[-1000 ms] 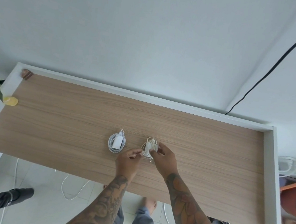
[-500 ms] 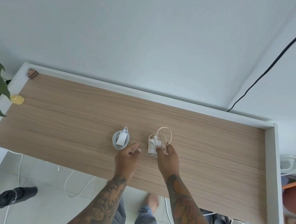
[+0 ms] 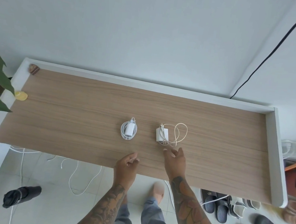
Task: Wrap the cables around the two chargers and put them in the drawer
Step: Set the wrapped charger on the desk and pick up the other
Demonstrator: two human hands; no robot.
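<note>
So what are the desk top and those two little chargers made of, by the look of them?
The desk top looks like wood or a wood-grain laminate, matt, with long straight streaks; its white raised rim looks painted or coated. Both chargers, the left charger and the right charger, look like smooth white plastic. Their cables seem rubbery plastic, the right charger's cable creamier.

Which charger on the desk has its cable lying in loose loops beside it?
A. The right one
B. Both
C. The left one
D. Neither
A: the right charger has cream cable looping loosely off to its right, while the left charger sits inside a tight coil; both hands, left and right, hold nothing.
</note>
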